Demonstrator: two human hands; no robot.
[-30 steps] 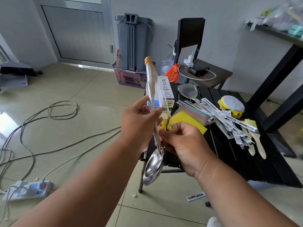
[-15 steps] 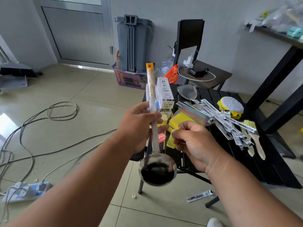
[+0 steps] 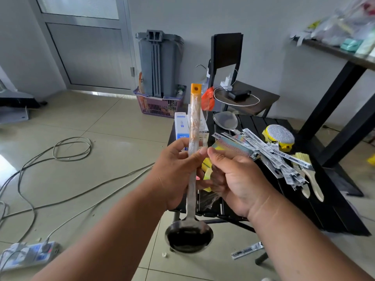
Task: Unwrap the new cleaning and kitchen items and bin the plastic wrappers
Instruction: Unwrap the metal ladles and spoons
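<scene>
The left hand point(image 3: 174, 173) is curled around the shaft of a steel ladle point(image 3: 189, 230), holding it upright with the bowl at 6 o'clock and the orange-tipped handle at 12. Clear plastic wrap point(image 3: 194, 126) covers the upper handle. The right hand point(image 3: 237, 179), just beside the left at 3 o'clock, has its fingers curled and pinches crinkled clear film point(image 3: 209, 199), its thumb tip meeting the left thumb at the shaft. Behind the hands, a black slatted table point(image 3: 263, 126) carries a white-and-blue box point(image 3: 180, 126), a mesh skimmer point(image 3: 225, 120), a fan of printed wrapper strips point(image 3: 269, 151), a yellow scrubber point(image 3: 279, 136) and paintbrushes point(image 3: 310, 177). At 12 o'clock stands a grey bin point(image 3: 160, 61).
</scene>
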